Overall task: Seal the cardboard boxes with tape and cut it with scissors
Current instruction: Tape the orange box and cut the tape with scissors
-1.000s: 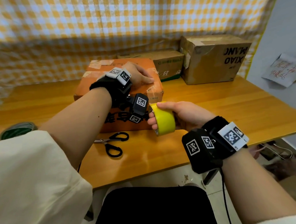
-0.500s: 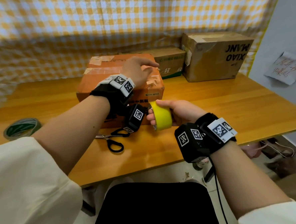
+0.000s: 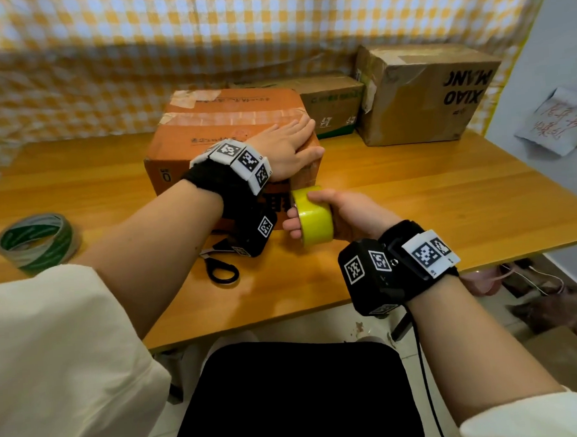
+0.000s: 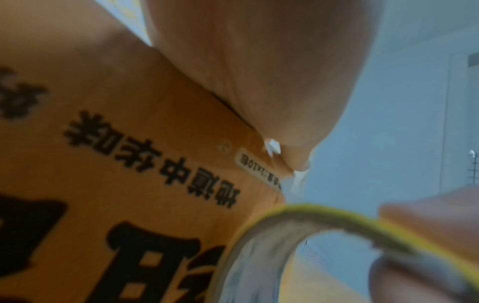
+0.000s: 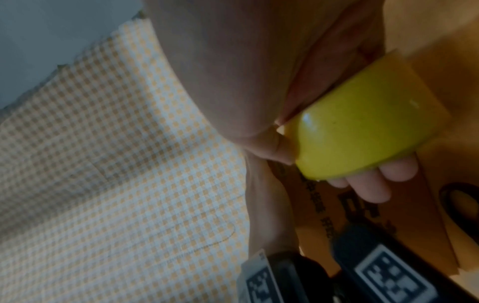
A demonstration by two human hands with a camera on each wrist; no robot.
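An orange cardboard box (image 3: 208, 138) with black print stands mid-table, a strip of tape along its top. My left hand (image 3: 286, 147) lies flat on the box's near right top corner, fingers straight, thumb down the right side. My right hand (image 3: 334, 212) grips a yellow tape roll (image 3: 314, 216) just in front of that corner. The roll (image 5: 362, 127) fills the right wrist view, my fingers curled under it. Its rim (image 4: 337, 217) shows beside the box face (image 4: 129, 164) in the left wrist view. Black-handled scissors (image 3: 221, 269) lie before the box, partly hidden by my left wrist.
Two brown boxes stand at the back right, a low one (image 3: 334, 104) and a taller one (image 3: 428, 91). A green tape roll (image 3: 35, 240) lies at the left of the wooden table (image 3: 447, 191). A checked cloth (image 3: 201, 38) hangs behind.
My left hand lifted off the box half a second ago and now presses flat on its near right corner. The yellow roll in my right hand has moved closer to the box.
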